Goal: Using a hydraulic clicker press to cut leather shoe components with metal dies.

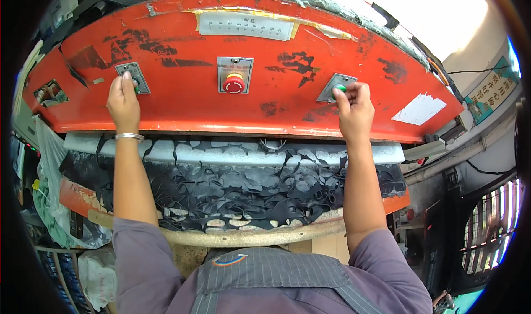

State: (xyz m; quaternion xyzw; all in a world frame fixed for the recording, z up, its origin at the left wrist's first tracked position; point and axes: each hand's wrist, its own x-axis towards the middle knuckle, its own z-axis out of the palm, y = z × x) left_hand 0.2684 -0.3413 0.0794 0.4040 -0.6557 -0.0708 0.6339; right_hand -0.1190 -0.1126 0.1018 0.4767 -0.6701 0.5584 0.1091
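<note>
Both my arms reach forward to the red front panel [185, 106] of a machine. My left hand [124, 102], with a bangle at the wrist, is closed at the left green push button [136, 85], thumb and fingertips against it. On the right, the thumb of my right hand [357, 112] lies on another green push button [342, 87], its fingers curled. Between them sits a red mushroom-shaped stop button [234, 83] on a metal plate. Below the panel, black cut sheet scraps [243, 189] full of holes cover the machine bed, and a curved metal piece [272, 146] shows partly under the panel's edge.
A pale board [381, 154] lies under the scraps. The bed's rounded front edge [249, 237] runs close to my apron [271, 267]. Plastic bags [97, 275] hang and lie at the left. A black-framed fan or grille [492, 225] stands at the right.
</note>
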